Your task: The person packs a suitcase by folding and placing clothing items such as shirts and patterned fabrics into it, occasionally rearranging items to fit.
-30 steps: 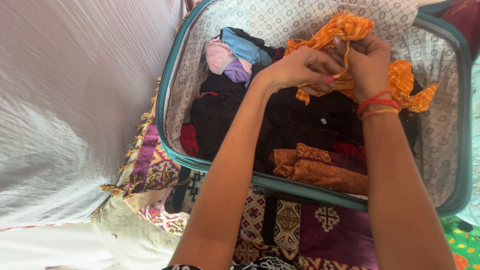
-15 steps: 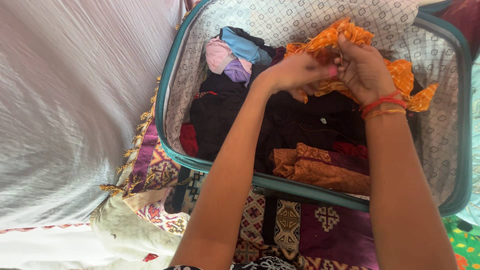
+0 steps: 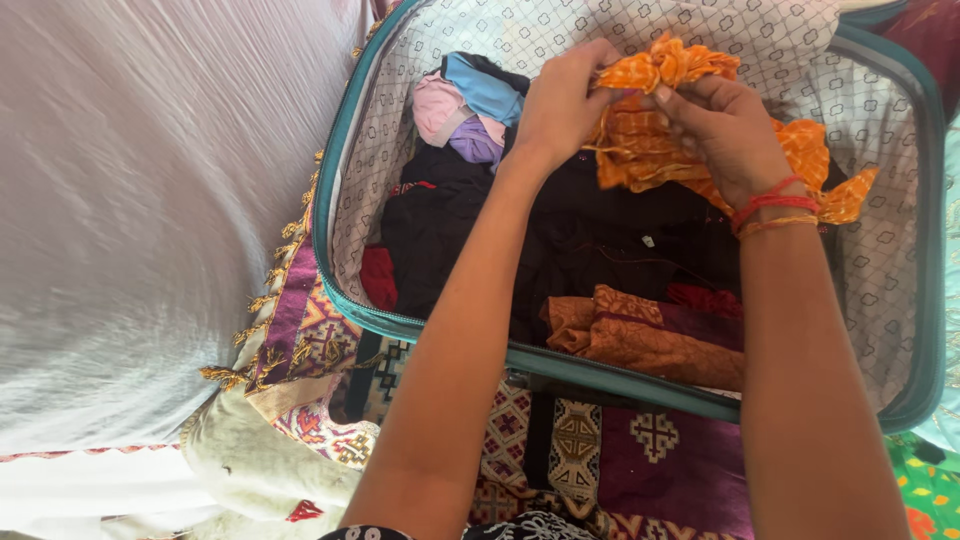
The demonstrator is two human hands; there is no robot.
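Observation:
Both hands hold an orange patterned cloth (image 3: 650,140) above an open teal suitcase (image 3: 335,170). My left hand (image 3: 563,100) pinches the cloth's top left edge. My right hand (image 3: 725,125), with red and orange threads at the wrist, grips the top right part. The cloth hangs bunched between them, and its tail trails right to the suitcase wall. Below it lie black clothes (image 3: 560,240), a folded rust-brown garment (image 3: 640,340) near the front rim, and pink, blue and lilac pieces (image 3: 465,105) at the back left.
The suitcase has a pale patterned lining (image 3: 880,250) and rests on a purple embroidered cloth with gold fringe (image 3: 300,330). A white sheet (image 3: 150,200) covers the left side. A green patterned fabric (image 3: 930,490) shows at the bottom right corner.
My left hand has risen and moved left to the cloth's upper edge. The two hands have drawn apart, and the orange cloth is spread wider between them.

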